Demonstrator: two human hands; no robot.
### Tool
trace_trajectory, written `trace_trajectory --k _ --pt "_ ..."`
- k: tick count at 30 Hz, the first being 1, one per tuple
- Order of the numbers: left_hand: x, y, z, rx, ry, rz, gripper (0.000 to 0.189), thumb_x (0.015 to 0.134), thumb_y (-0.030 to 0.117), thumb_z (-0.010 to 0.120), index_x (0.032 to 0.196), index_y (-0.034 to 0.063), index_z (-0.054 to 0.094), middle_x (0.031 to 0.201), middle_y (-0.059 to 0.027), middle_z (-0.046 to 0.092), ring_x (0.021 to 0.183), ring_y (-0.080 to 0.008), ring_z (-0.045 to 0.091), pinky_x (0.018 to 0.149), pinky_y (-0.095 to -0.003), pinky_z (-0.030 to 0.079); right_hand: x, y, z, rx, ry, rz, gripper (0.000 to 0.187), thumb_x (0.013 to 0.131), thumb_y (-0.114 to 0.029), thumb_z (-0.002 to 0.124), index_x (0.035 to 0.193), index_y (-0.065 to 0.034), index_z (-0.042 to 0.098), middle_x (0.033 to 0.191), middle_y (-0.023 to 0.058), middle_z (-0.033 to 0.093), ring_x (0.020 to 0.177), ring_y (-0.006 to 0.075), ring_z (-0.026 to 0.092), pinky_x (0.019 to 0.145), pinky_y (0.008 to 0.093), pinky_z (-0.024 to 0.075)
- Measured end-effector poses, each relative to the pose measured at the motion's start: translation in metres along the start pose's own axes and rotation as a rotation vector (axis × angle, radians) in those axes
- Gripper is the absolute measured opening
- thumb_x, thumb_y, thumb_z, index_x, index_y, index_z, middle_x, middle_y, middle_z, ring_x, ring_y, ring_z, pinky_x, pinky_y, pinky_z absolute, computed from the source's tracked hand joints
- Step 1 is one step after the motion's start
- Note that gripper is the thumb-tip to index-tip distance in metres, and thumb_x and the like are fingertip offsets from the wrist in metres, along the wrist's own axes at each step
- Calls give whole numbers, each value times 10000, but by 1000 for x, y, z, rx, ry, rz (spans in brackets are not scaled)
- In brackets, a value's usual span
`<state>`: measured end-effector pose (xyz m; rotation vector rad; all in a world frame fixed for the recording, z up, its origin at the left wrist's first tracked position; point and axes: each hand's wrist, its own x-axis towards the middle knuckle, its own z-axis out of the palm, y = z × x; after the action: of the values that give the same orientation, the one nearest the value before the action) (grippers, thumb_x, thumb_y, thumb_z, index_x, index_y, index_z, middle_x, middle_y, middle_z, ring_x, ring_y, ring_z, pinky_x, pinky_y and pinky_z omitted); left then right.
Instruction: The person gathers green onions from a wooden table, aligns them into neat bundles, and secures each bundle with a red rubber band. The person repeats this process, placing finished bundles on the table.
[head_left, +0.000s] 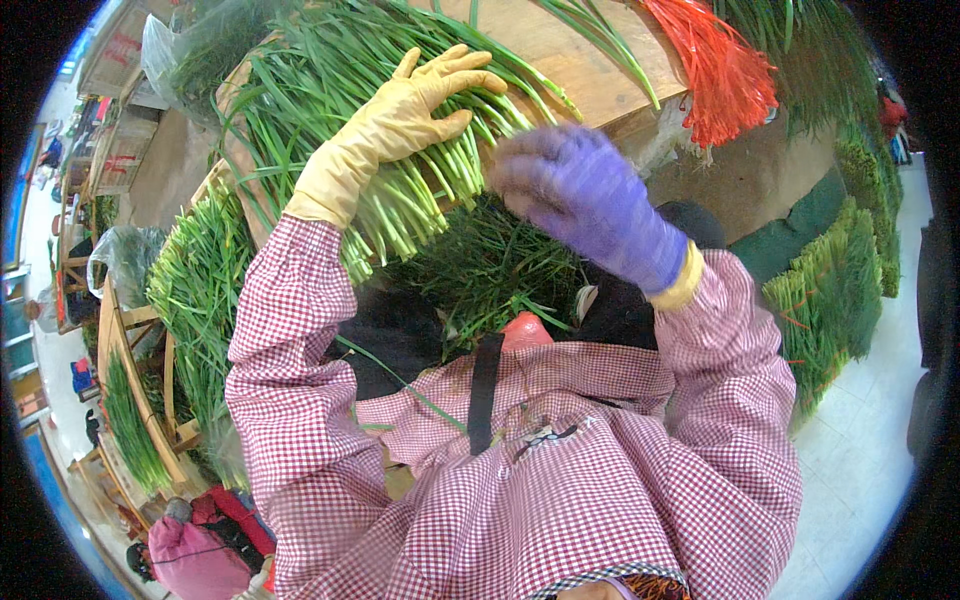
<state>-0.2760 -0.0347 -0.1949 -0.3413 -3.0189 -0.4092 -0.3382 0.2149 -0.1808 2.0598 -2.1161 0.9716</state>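
A loose spread of Chinese chives lies over the wooden tabletop, its pale stalk ends towards me. My left hand, in a yellow rubber glove, is over the stalks with fingers spread and grips nothing. To its right is my right hand, in a purple knit glove with a yellow cuff. Motion blurs it beside the stalk ends; its fingers look curled, and whether anything is between them is hidden. A few separate chive stalks lie farther back on the wood.
Red plastic ties hang over the table's right corner. Tied chive bundles stand at right; more cut chives are piled at left. Loose greens lie below the table edge. A person in pink is at lower left.
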Motion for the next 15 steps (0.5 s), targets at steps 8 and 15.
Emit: trace_trajectory --k 8,15 --pt "-1 -1 0 143 -54 4 611 874 185 538 1452 282 363 1542 -49 308 1451 -279 216 1153 -576 123 19 47 25 -538 80 35 216 799 -239 616 1003 -201 676 1155 42 607 1100 245 562 1025 454 366" --pt "-1 -4 5 153 -48 -5 603 876 189 535 1450 258 364 1549 -42 297 1452 -266 215 1157 -570 122 35 42 34 -610 45 70 212 738 -289 691 919 -180 698 1030 30 621 1052 249 556 1055 462 338"
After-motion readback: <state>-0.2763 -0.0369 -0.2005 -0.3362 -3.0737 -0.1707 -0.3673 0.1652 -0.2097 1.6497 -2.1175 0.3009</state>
